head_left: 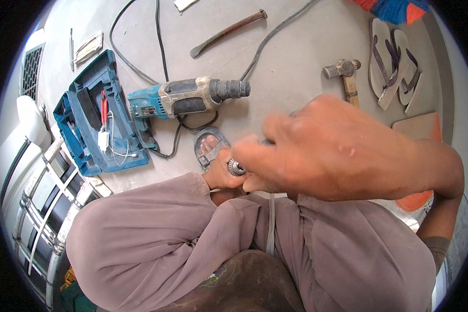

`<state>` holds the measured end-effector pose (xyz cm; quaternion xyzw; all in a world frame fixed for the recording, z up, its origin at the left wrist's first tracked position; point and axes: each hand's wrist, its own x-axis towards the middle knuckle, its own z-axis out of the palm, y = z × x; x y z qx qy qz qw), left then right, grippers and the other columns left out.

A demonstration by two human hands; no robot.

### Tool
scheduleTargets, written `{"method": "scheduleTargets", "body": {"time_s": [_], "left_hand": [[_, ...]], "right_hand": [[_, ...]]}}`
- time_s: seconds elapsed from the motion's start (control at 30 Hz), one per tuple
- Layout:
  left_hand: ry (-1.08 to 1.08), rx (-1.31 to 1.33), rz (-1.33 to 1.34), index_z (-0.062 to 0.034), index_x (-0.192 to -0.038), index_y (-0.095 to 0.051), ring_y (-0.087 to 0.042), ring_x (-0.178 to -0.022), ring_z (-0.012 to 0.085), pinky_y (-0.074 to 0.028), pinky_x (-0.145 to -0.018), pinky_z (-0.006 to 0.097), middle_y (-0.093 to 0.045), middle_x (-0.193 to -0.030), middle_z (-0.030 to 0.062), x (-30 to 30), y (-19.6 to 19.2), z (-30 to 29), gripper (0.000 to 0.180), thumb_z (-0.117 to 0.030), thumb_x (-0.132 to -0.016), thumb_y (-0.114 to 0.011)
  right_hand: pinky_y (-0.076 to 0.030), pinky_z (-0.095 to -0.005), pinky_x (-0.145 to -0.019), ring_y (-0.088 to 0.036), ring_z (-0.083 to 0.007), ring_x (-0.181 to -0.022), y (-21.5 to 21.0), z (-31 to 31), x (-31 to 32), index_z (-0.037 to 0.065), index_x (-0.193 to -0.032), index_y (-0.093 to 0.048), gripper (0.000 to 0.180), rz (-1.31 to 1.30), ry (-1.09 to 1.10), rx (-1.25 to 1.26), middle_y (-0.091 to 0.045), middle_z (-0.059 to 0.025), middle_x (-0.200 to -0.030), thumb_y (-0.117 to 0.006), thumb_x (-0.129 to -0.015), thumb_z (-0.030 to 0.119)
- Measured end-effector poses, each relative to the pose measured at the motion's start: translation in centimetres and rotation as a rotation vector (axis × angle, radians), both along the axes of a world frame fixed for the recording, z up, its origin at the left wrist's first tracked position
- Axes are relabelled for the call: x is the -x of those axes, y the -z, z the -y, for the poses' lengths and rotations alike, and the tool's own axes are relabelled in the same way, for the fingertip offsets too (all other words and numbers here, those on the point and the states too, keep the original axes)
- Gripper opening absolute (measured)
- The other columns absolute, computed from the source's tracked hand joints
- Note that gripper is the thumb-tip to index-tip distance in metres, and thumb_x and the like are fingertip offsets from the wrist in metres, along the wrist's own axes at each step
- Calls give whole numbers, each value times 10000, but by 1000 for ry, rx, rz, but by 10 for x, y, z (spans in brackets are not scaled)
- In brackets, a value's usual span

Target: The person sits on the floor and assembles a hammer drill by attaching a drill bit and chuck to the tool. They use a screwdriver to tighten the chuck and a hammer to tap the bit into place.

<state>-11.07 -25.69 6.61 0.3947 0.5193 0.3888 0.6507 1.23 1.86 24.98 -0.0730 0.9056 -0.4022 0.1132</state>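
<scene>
My left hand (221, 171) is closed around a drill chuck (236, 167), whose toothed metal ring shows at the fingers, low between my knees. Above and to the right of it, my right hand (327, 151) is curled up and smeared by motion. A small dark bit of something shows between its fingers, too blurred to name. The right hand covers much of what lies under it. Beyond my left hand a sandalled foot (210, 145) rests on the floor.
A blue rotary hammer drill (187, 99) lies ahead with its cord looping away. Left of it stands an open blue tool case (122, 140) with red-handled pliers (104, 106). A hammer (348, 78), flip-flops (387, 62) and a flat metal bar (229, 34) lie farther off.
</scene>
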Motion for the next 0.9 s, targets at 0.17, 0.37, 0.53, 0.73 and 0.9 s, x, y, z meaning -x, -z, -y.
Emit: {"method": "scheduleTargets", "body": {"time_s": [0.17,0.37,0.53,0.73,0.9], "left_hand": [[1,56,33,-27,-807,-639,-553,-575,112,-430,-540,292,-598,-641,31,0,-3,4,170,-104,-703,-749],[2,24,36,-25,-806,-632,-545,-570,110,-423,-534,295,-595,-637,32,0,5,4,165,-104,-712,-743],[-72,-18,-147,-40,-810,-618,-540,-587,110,-431,-556,295,-606,-662,36,-4,-10,-11,203,-168,-768,-770],[146,296,-316,-46,-865,-644,-627,-714,165,-456,-647,346,-694,-803,79,10,-33,-33,311,-313,-803,-793],[312,258,-501,-28,-891,-673,-682,-752,336,-486,-716,405,-701,-795,150,18,-44,-43,438,-435,-764,-774]], "right_hand": [[-461,-370,-514,-567,-239,-612,14,-11,8,138,-1090,-538,174,-90,-198,77,-475,-74,-753,-585,-922,146],[-477,-373,-631,-580,-230,-761,8,-17,6,152,-1093,-541,194,-83,-236,168,-449,-73,-879,-582,-909,109],[-466,-400,-635,-589,-243,-767,1,-11,1,144,-1118,-543,264,113,-32,52,-466,-87,-885,-672,-898,211],[-490,-411,-729,-614,-321,-840,32,-16,-39,71,-1169,-559,369,255,118,-23,-561,-127,-891,-701,-869,231],[-475,-347,-687,-592,-221,-786,75,6,-77,88,-1205,-631,337,100,455,345,-568,-94,-914,-689,-911,241]]}}
